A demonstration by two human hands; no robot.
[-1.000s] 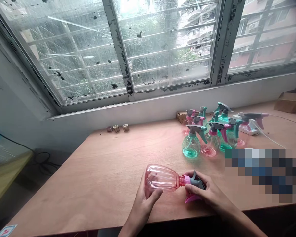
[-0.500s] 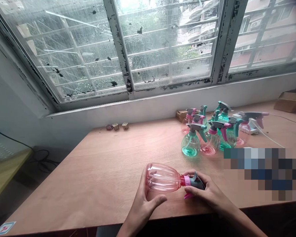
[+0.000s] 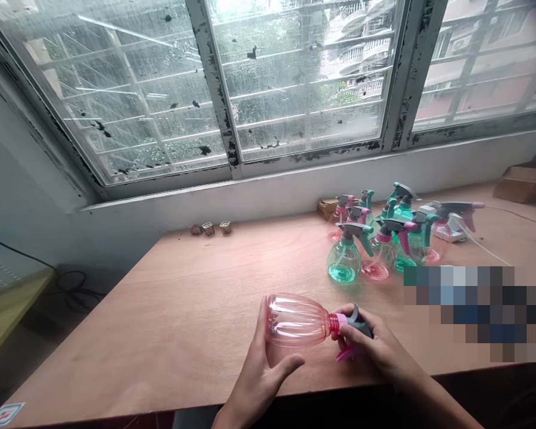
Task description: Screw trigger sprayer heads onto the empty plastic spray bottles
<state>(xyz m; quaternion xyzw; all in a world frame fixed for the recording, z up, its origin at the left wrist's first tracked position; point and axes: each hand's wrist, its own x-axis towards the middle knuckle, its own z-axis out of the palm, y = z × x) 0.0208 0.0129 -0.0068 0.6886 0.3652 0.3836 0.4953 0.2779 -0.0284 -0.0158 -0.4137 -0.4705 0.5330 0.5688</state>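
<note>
A clear pink spray bottle [image 3: 295, 322] lies sideways just above the wooden table [image 3: 183, 316], near its front edge. My left hand [image 3: 261, 372] wraps round the bottle's ribbed body from below, thumb on the near side. My right hand [image 3: 375, 351] is closed round the grey spray head [image 3: 361, 325] with its pink trigger, at the bottle's neck and pink collar.
Several green and pink spray bottles [image 3: 375, 244] stand in a group at the back right. Behind them lie a white power strip [image 3: 449, 229] with a cable and a cardboard box [image 3: 522, 182]. Three small cubes [image 3: 209, 227] sit by the wall under the window.
The bottle has turned a little in my hands, and my right hand's fingers have shifted on the spray head so the pink trigger shows lower. The camera drifted slightly.
</note>
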